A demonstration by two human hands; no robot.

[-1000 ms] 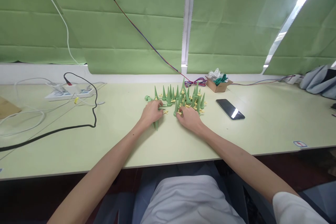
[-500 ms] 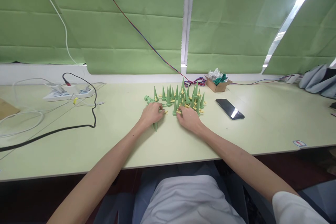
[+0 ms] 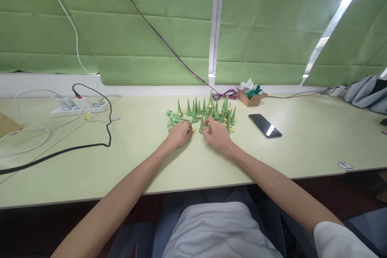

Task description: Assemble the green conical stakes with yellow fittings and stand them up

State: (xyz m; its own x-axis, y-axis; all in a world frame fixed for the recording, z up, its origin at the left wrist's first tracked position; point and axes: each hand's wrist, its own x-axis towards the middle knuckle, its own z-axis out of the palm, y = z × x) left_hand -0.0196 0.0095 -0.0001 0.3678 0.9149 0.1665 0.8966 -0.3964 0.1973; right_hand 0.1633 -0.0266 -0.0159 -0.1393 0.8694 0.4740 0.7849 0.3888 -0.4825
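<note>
My left hand (image 3: 181,133) rests low over the table with its fingers curled together; what they hold, if anything, is hidden. A small yellow valve piece (image 3: 194,130) shows just past its fingertips. Beside and partly under that hand, several green plastic spikes (image 3: 178,119) lie on their sides, wide ends to the left. My right hand (image 3: 218,134) has thumb and forefinger curled toward each other, next to an upright green spike (image 3: 202,125); I cannot make out anything between them. Many more spikes (image 3: 194,113) stand point up behind, with small yellow pieces among them.
A black phone (image 3: 265,125) lies to the right. Behind it is a small cardboard box (image 3: 250,98) with clear plastic and green stuff, beside coiled wires (image 3: 225,94). On the left are a white power strip (image 3: 79,109) and a black cable (image 3: 75,146).
My left hand has shifted slightly right and toward me. The spike that pointed toward me beneath it no longer shows there, and more lying spikes are visible. My right thumb and forefinger have lifted slightly.
</note>
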